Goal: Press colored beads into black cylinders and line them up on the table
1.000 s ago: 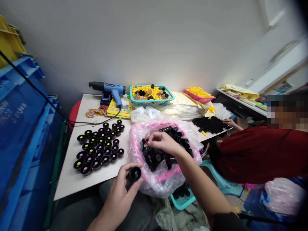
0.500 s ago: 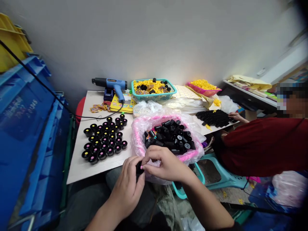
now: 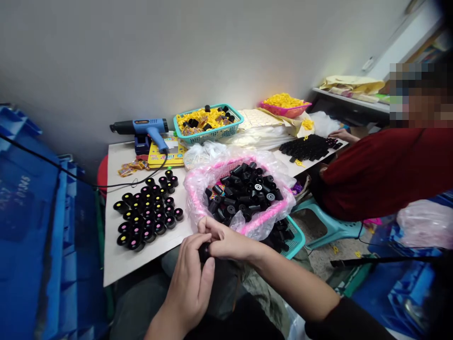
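My left hand (image 3: 189, 278) is closed around a black plastic cylinder (image 3: 204, 253), held low in front of the table's edge. At the cylinder's top, my right hand (image 3: 226, 242) has its thumb and fingers bent together and pressed against it; whatever they pinch is hidden. Just beyond my hands sits a pink basket (image 3: 196, 179) lined with clear plastic and heaped with loose black cylinders (image 3: 244, 191). On the left of the table, black cylinders with pink or yellow centres (image 3: 148, 212) stand upright in rows.
A blue heat gun (image 3: 148, 127) with a black cord stands at the back left. Behind are a teal basket (image 3: 205, 137) and a pink basket (image 3: 288, 111) of yellow parts. On the right, a person in a red top (image 3: 382, 174) reaches towards black pieces (image 3: 307, 148). Blue crates (image 3: 31, 226) flank the left.
A small pink piece between my right fingertips, visible earlier at the cylinder's mouth, is now out of sight. The view has shifted, and my hands stay together around the cylinder.
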A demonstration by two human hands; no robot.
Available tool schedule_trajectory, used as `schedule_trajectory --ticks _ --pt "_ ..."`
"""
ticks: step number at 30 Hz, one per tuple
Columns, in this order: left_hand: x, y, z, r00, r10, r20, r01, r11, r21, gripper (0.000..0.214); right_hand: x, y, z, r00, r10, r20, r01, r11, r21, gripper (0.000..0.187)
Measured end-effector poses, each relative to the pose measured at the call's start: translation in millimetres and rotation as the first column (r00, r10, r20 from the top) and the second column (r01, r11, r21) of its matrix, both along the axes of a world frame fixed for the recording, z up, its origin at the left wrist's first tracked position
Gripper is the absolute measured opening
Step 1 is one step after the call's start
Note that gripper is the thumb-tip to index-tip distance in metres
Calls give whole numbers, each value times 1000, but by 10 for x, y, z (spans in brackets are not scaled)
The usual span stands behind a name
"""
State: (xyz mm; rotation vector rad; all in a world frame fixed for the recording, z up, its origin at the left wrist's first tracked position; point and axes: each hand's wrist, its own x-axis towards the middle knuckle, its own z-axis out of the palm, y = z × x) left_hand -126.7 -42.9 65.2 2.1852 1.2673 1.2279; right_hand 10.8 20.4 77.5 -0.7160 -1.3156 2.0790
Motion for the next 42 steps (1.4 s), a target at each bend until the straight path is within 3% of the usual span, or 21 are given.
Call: schedule_trajectory --ticks 3,8,13,16,19,21,25,29,32,34,36,38,40,42 --pt "39 34 38 998 -19 54 21 999 -30 31 43 -48 -5 993 -96 -64 91 993 -70 34" --pt "105 213 134 988 -148 44 147 989 21 29 135 -51 58 943 -272 -190 264 962 -67 36" --pt "182 910 419 942 -266 -207 280 959 45 24 368 346 180 867 -488 -101 492 871 14 35" --pt "259 1419 634 825 -361 -434 414 910 30 19 514 681 204 885 -458 -81 454 888 -69 36" --pt "341 1729 796 744 -360 -563 449 893 23 14 563 915 163 899 -393 -193 352 911 -215 31" --pt "384 1805 851 730 -347 -589 448 894 28 13 549 991 117 873 -399 -281 300 893 -334 25" --pt "395 1823 826 741 -311 -596 421 906 50 15 513 1005 63 788 -502 -356 255 792 -554 20" --pt "275 1811 705 811 -260 -524 351 933 82 26 518 919 81 758 -518 -396 186 754 -630 25" --pt "140 1696 612 897 -182 -403 241 965 99 35 512 821 83 774 -494 -395 239 806 -541 28" --pt "66 1524 539 984 -101 -144 104 994 17 31 493 739 78 797 -489 -354 336 847 -413 31" --pt "28 1281 448 991 7 131 9 992 -122 22 460 640 79 815 -507 -281 458 861 -222 33" --pt "37 1002 353 930 82 359 30 955 -296 21 414 523 90 825 -515 -233 539 841 50 33" --pt "82 738 280 782 181 597 181 850 -495 25 362 391 103 855 -476 -205 518 789 331 33" --pt "128 534 243 602 297 741 355 732 -581 31 315 265 107 896 -418 -147 426 721 546 35"
